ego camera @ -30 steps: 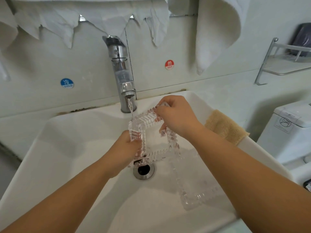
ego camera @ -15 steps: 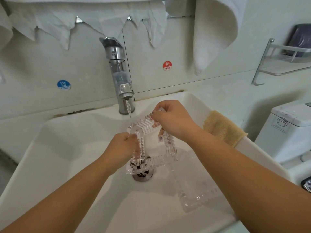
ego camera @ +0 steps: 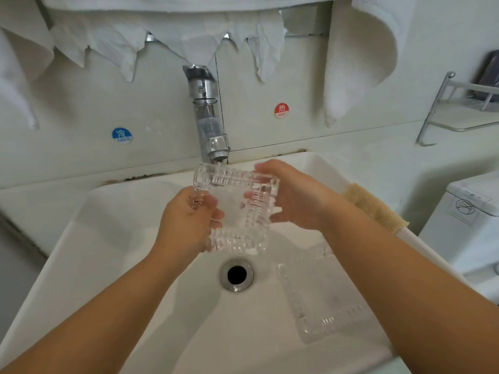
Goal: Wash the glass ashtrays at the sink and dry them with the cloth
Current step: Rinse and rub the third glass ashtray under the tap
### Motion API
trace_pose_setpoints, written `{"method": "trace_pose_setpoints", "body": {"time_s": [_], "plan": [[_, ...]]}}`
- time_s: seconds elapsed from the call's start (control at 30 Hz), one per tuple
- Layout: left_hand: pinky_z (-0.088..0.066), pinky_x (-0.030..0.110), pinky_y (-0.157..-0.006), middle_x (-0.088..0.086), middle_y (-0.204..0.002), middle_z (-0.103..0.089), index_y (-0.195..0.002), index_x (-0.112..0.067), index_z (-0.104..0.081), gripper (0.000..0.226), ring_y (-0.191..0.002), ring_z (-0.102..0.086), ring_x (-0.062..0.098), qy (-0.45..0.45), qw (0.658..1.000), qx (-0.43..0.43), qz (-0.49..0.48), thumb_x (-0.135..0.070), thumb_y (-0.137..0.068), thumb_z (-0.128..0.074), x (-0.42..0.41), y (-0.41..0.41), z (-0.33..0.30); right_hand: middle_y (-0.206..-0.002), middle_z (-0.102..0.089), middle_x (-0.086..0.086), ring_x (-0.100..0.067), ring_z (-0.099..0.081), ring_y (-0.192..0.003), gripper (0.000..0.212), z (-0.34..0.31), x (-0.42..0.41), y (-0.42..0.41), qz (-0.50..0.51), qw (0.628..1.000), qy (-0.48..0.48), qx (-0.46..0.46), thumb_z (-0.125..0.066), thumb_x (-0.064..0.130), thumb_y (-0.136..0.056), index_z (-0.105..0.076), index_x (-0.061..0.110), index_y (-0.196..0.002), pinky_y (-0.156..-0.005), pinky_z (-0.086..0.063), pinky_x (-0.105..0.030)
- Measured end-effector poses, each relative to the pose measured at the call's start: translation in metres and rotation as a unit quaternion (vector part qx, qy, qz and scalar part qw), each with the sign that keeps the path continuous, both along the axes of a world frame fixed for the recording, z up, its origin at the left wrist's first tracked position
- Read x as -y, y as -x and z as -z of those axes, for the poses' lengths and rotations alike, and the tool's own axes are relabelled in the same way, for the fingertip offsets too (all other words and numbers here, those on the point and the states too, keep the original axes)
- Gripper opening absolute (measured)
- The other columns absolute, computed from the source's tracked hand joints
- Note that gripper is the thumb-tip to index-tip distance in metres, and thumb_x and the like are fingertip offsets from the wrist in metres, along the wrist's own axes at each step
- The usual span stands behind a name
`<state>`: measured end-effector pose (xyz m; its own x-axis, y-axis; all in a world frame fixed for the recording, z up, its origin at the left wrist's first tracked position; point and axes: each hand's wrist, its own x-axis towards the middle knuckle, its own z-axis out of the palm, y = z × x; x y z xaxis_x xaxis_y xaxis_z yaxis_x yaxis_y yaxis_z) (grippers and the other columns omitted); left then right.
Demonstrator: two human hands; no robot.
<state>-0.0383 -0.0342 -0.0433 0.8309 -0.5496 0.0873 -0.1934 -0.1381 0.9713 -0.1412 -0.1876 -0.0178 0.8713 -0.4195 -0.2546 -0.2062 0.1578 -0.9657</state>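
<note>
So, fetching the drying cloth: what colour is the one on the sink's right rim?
Tan cloth, seen in the head view.

White towels (ego camera: 359, 49) hang along the top, one long fold dropping at right. Crumpled pale cloths or paper (ego camera: 189, 36) hang in jagged points behind the tap. Blue round COLD sticker (ego camera: 122, 135) on the wall tile at left, red round HOT sticker (ego camera: 281, 110) at right. Dark grime line (ego camera: 140, 177) along the wall joint. Metal wire shelf (ego camera: 453, 112) on the wall far right, a dark object (ego camera: 488, 74) on it, too cropped to identify. White toilet cistern (ego camera: 469, 211) at right edge with a no-symbol label (ego camera: 464, 207) on its lid.
</note>
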Motion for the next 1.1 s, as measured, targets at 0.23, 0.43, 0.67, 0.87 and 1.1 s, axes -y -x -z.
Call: {"method": "trace_pose_setpoints", "body": {"time_s": [0.23,0.43,0.67,0.87,1.1], "plan": [[-0.048,0.034,-0.061,0.003,-0.082,-0.067,-0.101,-0.013,-0.062,0.032,-0.072,-0.06,0.022,-0.052,0.885,0.458,0.066,-0.037,-0.099,-0.041,-0.015,-0.011,0.009,-0.113,-0.065,-0.025,-0.036,-0.071,-0.083,0.071,0.013,0.015,0.005,-0.116,0.964,-0.171,-0.168,-0.04,0.061,-0.092,-0.048,0.005,-0.135,-0.054,-0.059,-0.036],[-0.038,0.031,-0.083,-0.001,-0.105,-0.065,-0.112,-0.019,-0.062,0.031,-0.097,-0.054,0.018,-0.074,0.856,0.496,0.125,-0.031,-0.093,-0.041,-0.012,-0.014,0.015,-0.09,-0.063,-0.012,-0.01,-0.061,-0.049,0.02,0.015,0.009,0.006,-0.114,0.971,-0.146,-0.153,-0.048,0.024,-0.097,-0.061,0.01,-0.101,-0.041,-0.047,-0.016],[-0.054,0.029,-0.081,-0.007,-0.125,-0.051,-0.151,-0.031,-0.004,0.104,-0.1,-0.063,0.016,-0.23,0.964,0.041,0.126,-0.014,-0.078,-0.078,-0.013,-0.008,-0.001,-0.09,-0.064,0.0,-0.012,-0.061,-0.069,0.019,0.018,0.012,0.0,-0.07,0.994,-0.022,-0.079,-0.06,0.03,-0.091,-0.069,0.018,-0.103,-0.059,-0.048,-0.02],[-0.055,0.028,-0.045,0.014,-0.077,-0.072,-0.095,0.002,-0.06,0.043,-0.057,-0.07,0.023,0.001,0.929,-0.345,0.132,0.018,-0.077,-0.024,-0.023,-0.02,-0.026,-0.092,-0.066,-0.002,-0.013,-0.063,-0.069,0.014,0.015,0.002,-0.003,-0.032,0.999,0.013,0.009,-0.059,0.02,-0.093,-0.069,0.012,-0.098,-0.06,-0.052,-0.024],[-0.051,0.033,-0.069,0.009,-0.071,-0.066,-0.089,-0.008,-0.064,0.02,-0.062,-0.061,0.023,0.05,0.963,-0.263,0.018,-0.026,-0.095,-0.056,-0.011,-0.011,-0.011,-0.093,-0.067,0.003,-0.014,-0.064,-0.079,0.04,0.026,-0.024,-0.018,-0.015,0.981,0.192,-0.033,-0.07,0.051,-0.079,-0.063,0.018,-0.099,-0.062,-0.049,-0.02]]}}
